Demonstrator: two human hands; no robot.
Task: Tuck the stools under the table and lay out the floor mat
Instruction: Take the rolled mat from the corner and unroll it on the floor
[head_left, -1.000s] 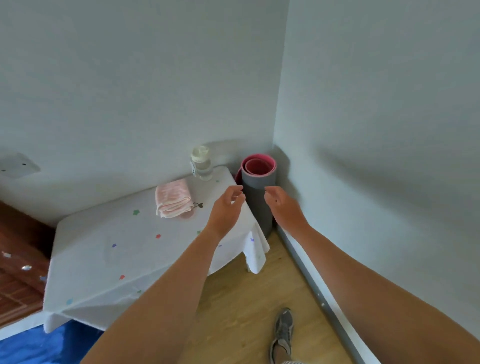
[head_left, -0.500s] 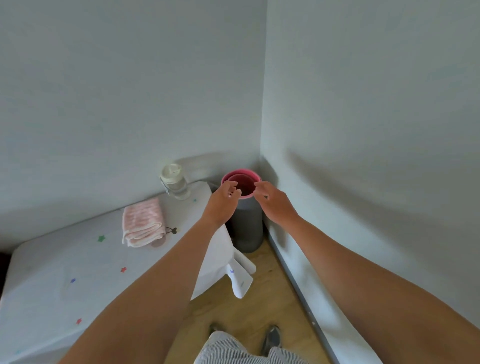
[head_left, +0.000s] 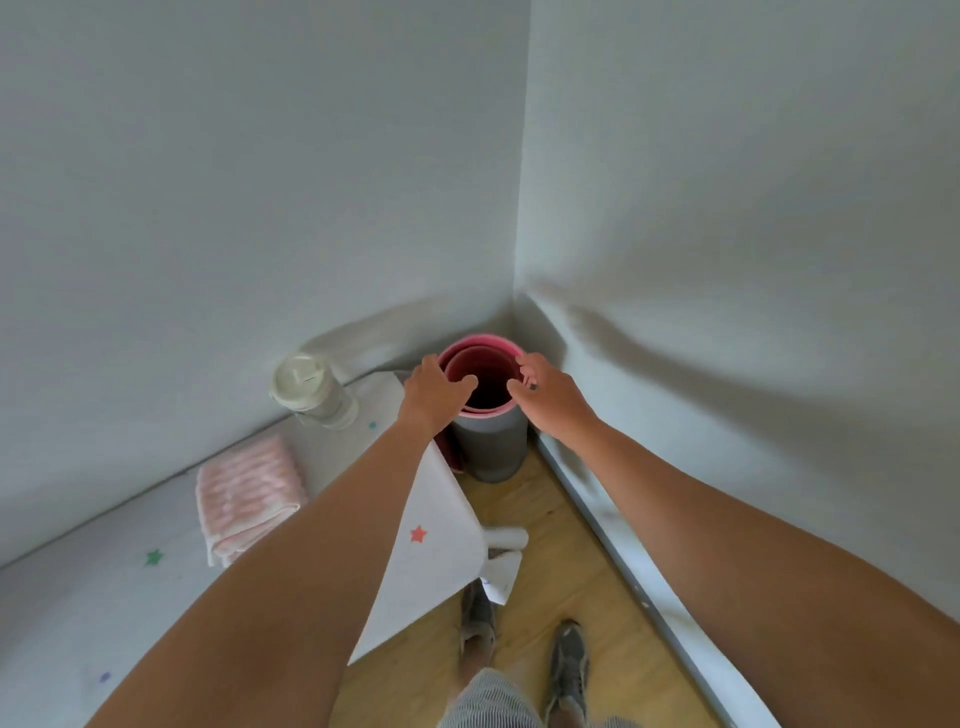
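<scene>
Both gripping the top rim, left hand (head_left: 434, 397), right hand (head_left: 551, 396) — rolled mat (head_left: 491, 441) upright between them.

Rolled mat (head_left: 488, 441): one (grey outside, pink inside)
Desk (head_left: 156, 623): one
Folded towel (head_left: 249, 488): one
Lidded bottle (head_left: 311, 392): one
Grips: two, left grip (head_left: 434, 395) and right grip (head_left: 550, 397)
Shoes: two, left shoe (head_left: 478, 618) and right shoe (head_left: 569, 660)
Stars on the cloth: three clear, red star (head_left: 418, 533), green star (head_left: 153, 557), purple star (head_left: 105, 676)
</scene>
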